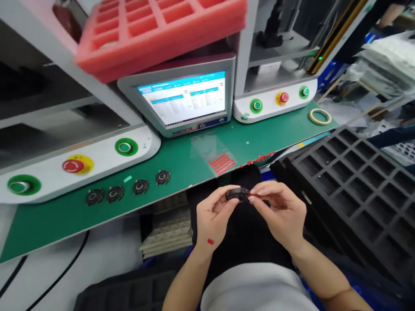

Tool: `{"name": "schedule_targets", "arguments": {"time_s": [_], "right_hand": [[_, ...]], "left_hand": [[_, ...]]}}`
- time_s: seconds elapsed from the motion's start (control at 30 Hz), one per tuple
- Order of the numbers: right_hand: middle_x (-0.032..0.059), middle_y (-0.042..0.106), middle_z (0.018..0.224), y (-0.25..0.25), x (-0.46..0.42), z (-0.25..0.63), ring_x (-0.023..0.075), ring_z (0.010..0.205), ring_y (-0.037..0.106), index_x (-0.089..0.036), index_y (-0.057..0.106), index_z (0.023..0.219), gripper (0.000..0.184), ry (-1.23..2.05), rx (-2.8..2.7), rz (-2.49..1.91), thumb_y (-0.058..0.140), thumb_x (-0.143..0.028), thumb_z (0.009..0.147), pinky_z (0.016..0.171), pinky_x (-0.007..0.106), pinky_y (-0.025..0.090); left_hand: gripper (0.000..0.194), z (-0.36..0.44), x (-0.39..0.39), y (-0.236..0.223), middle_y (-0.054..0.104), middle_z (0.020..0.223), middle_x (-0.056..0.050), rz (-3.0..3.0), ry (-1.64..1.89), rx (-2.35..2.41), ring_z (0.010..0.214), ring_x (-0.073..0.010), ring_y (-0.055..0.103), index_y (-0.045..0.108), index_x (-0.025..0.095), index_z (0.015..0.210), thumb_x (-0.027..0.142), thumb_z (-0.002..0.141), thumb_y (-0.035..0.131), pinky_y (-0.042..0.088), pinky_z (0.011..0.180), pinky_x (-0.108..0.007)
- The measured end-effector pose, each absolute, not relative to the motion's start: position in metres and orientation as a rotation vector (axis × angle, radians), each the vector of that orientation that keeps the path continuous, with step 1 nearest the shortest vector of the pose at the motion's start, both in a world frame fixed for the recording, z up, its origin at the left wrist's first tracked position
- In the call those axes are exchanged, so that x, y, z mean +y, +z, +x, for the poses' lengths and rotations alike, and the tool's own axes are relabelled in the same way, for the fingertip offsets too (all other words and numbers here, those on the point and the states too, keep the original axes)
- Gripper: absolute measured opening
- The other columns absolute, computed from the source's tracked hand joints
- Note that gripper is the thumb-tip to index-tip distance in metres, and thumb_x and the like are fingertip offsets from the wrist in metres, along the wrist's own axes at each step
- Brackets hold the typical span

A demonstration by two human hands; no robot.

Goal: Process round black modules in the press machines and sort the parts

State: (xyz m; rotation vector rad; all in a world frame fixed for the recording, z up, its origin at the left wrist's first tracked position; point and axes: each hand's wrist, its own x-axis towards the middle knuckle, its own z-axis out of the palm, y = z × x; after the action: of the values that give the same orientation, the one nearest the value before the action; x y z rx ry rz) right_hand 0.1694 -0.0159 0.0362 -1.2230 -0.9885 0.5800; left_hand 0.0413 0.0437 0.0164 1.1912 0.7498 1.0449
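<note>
Small round black part [237, 193] is held over the lap, just off the green counter [181, 160]'s near edge. Left hand [212, 216]: grip closed on its rim. Right hand [282, 211]: grip pinched at its right edge, on small red piece [249, 195]. From the part: clear sheet of red stickers [222, 164] is seen at 11 o'clock, row of four round black parts [140, 187] at 9, black foam tray [359, 190] at 3.

Both forearms reach up from below; left hand [213, 216] and right hand [281, 211] nearly meet, thumbs and fingers pinched.
</note>
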Motion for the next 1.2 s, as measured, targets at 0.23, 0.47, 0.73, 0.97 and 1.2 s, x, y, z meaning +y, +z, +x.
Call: {"name": "schedule_targets", "arguments": {"time_s": [0.23,0.47,0.73,0.97,1.2], "right_hand": [[-0.0006,0.068,0.086,0.035,0.0,0.153,0.0113,0.082,0.066,-0.023,0.065,0.091,0.032,0.625,-1.17,-1.104,0.07,0.004,0.075,0.073,0.022,0.056],[0.0001,0.06,0.083,0.032,0.005,0.182,0.0115,0.077,0.06,-0.021,0.058,0.083,0.024,0.914,-1.429,-0.935,0.065,0.001,0.08,0.068,0.026,0.053],[0.0023,0.068,0.085,0.017,-0.02,0.195,0.0165,0.081,0.066,-0.023,0.064,0.096,0.035,0.597,-1.241,-1.001,0.071,0.003,0.073,0.069,0.032,0.057],[0.0022,0.07,0.081,0.019,-0.03,0.204,0.016,0.074,0.067,-0.019,0.066,0.089,0.036,0.467,-1.241,-1.006,0.072,0.009,0.067,0.063,0.03,0.056],[0.0016,0.07,0.079,0.022,-0.033,0.209,0.0166,0.072,0.067,-0.021,0.062,0.085,0.032,0.479,-1.307,-1.054,0.069,0.007,0.071,0.062,0.032,0.055]], "left_hand": [[0.024,0.002,0.045,0.026,0.075,0.095,0.001,1.687,1.157,0.846,0.083,-0.0091,0.069,0.073,0.024,0.101,0.01,0.083,0.067,0.053,0.073,-0.013],[0.022,0.002,0.036,0.019,0.074,0.089,0.001,1.722,1.112,0.831,0.074,-0.0088,0.067,0.072,0.024,0.102,0.012,0.084,0.067,0.051,0.065,-0.014],[0.028,0.031,0.025,0.012,0.073,0.093,0.002,1.681,1.061,0.788,0.081,-0.0088,0.067,0.072,0.028,0.105,0.011,0.083,0.068,0.05,0.068,-0.015],[0.03,0.043,0.022,0.016,0.074,0.093,0.002,1.684,1.046,0.757,0.082,-0.0097,0.068,0.072,0.028,0.106,0.01,0.083,0.068,0.052,0.068,-0.016],[0.022,0.045,0.021,0.022,0.075,0.091,0.0,1.758,1.04,0.82,0.077,-0.0106,0.069,0.072,0.025,0.102,0.014,0.084,0.067,0.053,0.064,-0.016]]}}
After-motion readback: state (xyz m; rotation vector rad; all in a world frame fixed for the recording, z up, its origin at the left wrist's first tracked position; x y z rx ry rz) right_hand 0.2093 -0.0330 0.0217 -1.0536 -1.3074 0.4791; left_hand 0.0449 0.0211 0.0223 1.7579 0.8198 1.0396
